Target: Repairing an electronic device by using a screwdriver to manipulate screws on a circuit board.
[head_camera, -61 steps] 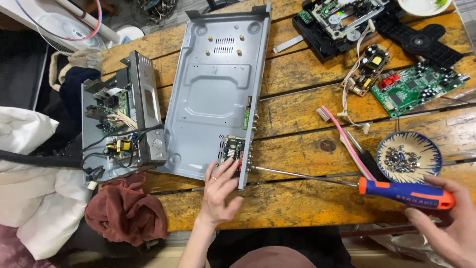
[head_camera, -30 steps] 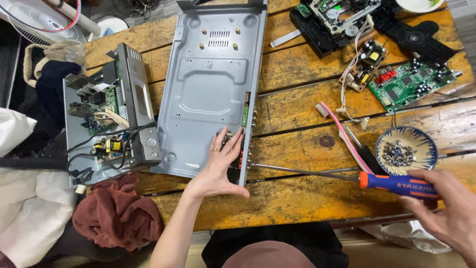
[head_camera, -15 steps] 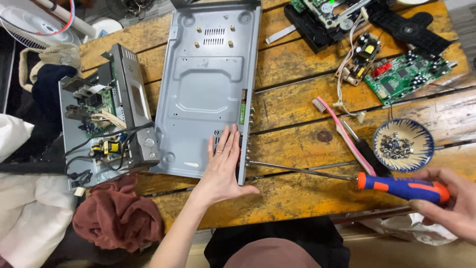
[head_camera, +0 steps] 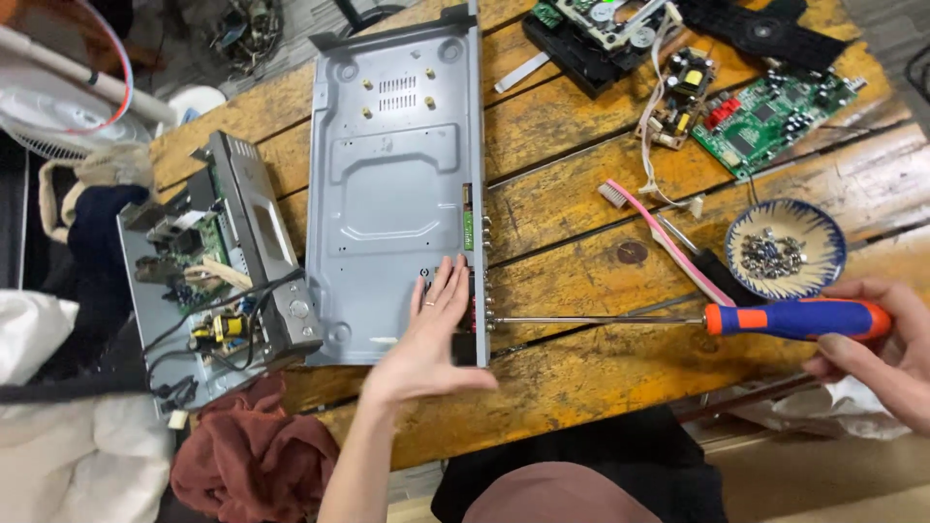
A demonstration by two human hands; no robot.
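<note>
A grey metal chassis tray [head_camera: 387, 194] lies on the wooden table [head_camera: 572, 378]. My left hand [head_camera: 431, 334] rests flat on its near right corner, thumb wrapped over the edge panel. My right hand [head_camera: 882, 353] grips the blue and orange handle of a long screwdriver [head_camera: 794, 319]. Its thin shaft runs left, and the tip touches the chassis side wall [head_camera: 481, 310] by my left hand's fingers.
A blue patterned dish [head_camera: 785, 249] holds several screws. A pink toothbrush [head_camera: 668, 237], a green circuit board [head_camera: 770, 116], a small power board [head_camera: 683, 82] and a disc drive [head_camera: 591, 29] lie beyond. Another opened unit [head_camera: 218, 271] sits at left, a red cloth [head_camera: 252, 455] below it.
My left hand slid up from the table onto the chassis corner. The screwdriver swung level and its tip came against the chassis side.
</note>
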